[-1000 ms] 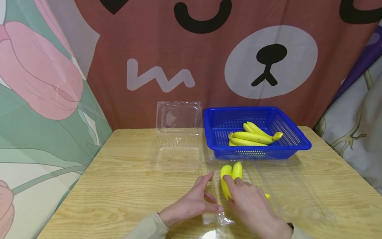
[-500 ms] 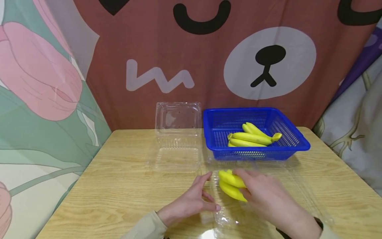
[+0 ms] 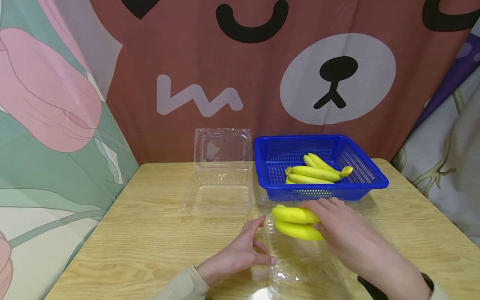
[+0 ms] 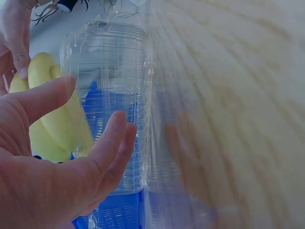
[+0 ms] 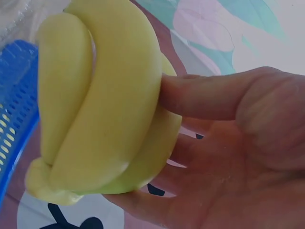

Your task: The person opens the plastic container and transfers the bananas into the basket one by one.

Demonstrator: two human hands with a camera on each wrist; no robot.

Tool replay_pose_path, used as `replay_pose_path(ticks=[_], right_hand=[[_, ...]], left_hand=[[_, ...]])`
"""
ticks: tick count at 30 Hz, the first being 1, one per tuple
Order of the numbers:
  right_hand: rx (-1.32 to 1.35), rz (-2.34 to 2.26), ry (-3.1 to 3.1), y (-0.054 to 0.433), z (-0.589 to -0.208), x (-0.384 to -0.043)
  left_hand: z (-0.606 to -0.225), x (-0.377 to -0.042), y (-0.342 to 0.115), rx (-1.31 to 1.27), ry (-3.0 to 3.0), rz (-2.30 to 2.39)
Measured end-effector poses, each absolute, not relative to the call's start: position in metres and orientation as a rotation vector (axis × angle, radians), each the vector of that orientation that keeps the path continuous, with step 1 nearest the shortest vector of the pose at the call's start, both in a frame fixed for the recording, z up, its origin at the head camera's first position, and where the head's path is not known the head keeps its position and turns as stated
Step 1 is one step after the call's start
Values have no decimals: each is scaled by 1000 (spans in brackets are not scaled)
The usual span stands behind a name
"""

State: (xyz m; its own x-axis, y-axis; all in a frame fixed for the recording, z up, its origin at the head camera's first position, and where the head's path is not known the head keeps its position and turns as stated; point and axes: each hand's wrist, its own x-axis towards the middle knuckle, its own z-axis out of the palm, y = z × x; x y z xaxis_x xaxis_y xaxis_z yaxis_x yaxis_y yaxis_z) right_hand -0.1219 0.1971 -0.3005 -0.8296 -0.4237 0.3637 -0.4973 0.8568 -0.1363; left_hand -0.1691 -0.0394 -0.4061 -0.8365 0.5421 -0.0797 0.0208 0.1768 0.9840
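Observation:
My right hand (image 3: pixel 348 229) holds a bunch of yellow bananas (image 3: pixel 294 214) over an open clear plastic container (image 3: pixel 296 260) on the table. In the right wrist view, the thumb presses one side of the bunch (image 5: pixel 114 86) and the fingers go behind it. Beside the container's left side is my left hand (image 3: pixel 240 252), thumb and fingers spread apart. The left wrist view has the left hand's fingers (image 4: pixel 107 143) at the container's wall (image 4: pixel 112 62); whether they touch it, I cannot tell. The right hand hides part of the container.
A blue basket (image 3: pixel 326 186) with several bananas (image 3: pixel 315 173) stands behind the container. To its left sits a second clear container (image 3: pixel 224 200) with its lid (image 3: pixel 224 146) raised. The wooden table (image 3: pixel 157 233) ends at a hanging curtain (image 3: pixel 210 50).
My right hand has lifted the bananas from the clear container and turned them from pointing away to lying sideways, shifting right. The left hand has stayed almost still.

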Motion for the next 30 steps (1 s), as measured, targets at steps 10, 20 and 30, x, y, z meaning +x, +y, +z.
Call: replay_pose_path(ticks=[10, 20, 30], right_hand=[[797, 394, -2503, 207, -289, -140], [775, 490, -2437, 210, -278, -156], [619, 565, -2449, 217, -286, -194]], left_hand=[[-405, -169, -39, 539, 2049, 1697], [-404, -168, -39, 551, 2032, 1698], [-403, -166, -40, 553, 2036, 1694]])
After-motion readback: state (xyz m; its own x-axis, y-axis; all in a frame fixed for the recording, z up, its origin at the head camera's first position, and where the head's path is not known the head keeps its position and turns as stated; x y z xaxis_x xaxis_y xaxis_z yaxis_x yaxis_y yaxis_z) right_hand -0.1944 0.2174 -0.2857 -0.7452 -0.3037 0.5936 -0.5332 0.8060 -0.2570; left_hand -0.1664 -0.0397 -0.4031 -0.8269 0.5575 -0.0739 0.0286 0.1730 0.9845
